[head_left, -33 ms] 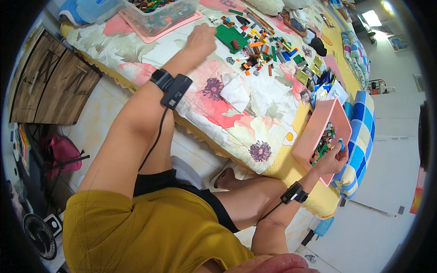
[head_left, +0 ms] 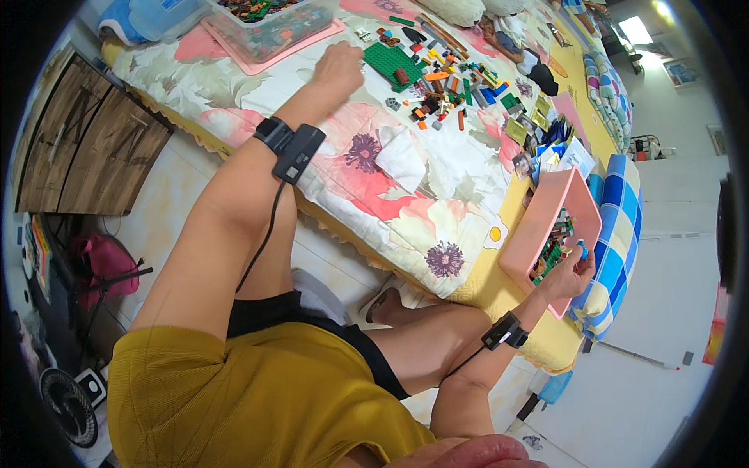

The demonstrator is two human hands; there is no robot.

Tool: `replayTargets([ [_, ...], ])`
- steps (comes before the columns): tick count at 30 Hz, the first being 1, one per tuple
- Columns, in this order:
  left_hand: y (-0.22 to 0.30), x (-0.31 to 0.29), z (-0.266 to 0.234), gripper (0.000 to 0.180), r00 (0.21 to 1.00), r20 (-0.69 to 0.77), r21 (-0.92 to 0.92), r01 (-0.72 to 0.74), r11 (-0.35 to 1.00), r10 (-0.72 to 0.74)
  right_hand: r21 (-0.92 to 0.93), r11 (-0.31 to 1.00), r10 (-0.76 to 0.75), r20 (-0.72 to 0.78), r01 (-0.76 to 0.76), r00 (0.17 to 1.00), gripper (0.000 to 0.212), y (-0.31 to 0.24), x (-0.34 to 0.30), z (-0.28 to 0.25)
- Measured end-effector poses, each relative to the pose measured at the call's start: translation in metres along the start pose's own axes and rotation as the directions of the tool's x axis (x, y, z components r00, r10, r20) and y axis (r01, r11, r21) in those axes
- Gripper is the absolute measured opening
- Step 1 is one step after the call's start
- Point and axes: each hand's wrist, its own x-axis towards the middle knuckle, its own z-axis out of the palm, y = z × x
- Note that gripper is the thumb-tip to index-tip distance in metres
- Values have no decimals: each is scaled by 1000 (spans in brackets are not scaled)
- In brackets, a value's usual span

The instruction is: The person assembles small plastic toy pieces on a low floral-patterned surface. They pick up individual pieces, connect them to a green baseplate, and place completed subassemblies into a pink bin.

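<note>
My left hand (head_left: 339, 76) is over the flowered bedsheet, just left of a green building-block baseplate (head_left: 387, 62). Its fingers are curled inward, and whatever they may hold is hidden. A brown brick piece (head_left: 402, 76) sits on the baseplate's near right part. Loose toy bricks (head_left: 445, 82) of many colours lie scattered right of the baseplate. Far to the right, my right hand (head_left: 568, 278) is at a pink bin (head_left: 535, 226), pinching a small blue toy brick (head_left: 582, 249). More bricks (head_left: 555, 248), many of them green, lie inside that bin.
A clear plastic tub (head_left: 273, 35) of bricks stands on a pink tray or lid at the far left. Opened packets and papers (head_left: 550, 144) lie beyond the pink bin. A white cloth (head_left: 401, 160) rests mid-bed. A blue checked pillow (head_left: 616, 249) borders the bin.
My left hand has shifted slightly left and toward me, away from the baseplate. The right hand stays at the pink bin with the blue brick.
</note>
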Motion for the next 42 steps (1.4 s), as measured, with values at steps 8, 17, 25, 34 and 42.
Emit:
replayTargets([
  [8, -13, 0, 23, 26, 999, 32, 5, 2, 1000, -2, -231, 972, 118, 287, -51, 951, 31, 54, 5, -1],
  [17, -9, 3, 26, 22, 996, 68, -36, 64, 997, -61, -263, 965, 137, 442, -18, 887, 30, 67, 4, 9],
  [25, -3, 6, 16, 22, 969, 63, -127, 244, 961, -238, -290, 957, 118, 459, 23, 880, 36, 65, 3, 8],
  [34, 49, -12, 21, 16, 979, -204, -281, -43, 959, -15, -67, 995, -57, 165, 68, 985, 33, 17, -7, 12],
  [42, 137, -89, 18, 11, 825, -312, -478, -566, 672, 472, 234, 902, -417, 253, 363, 873, 28, -56, -69, 38],
])
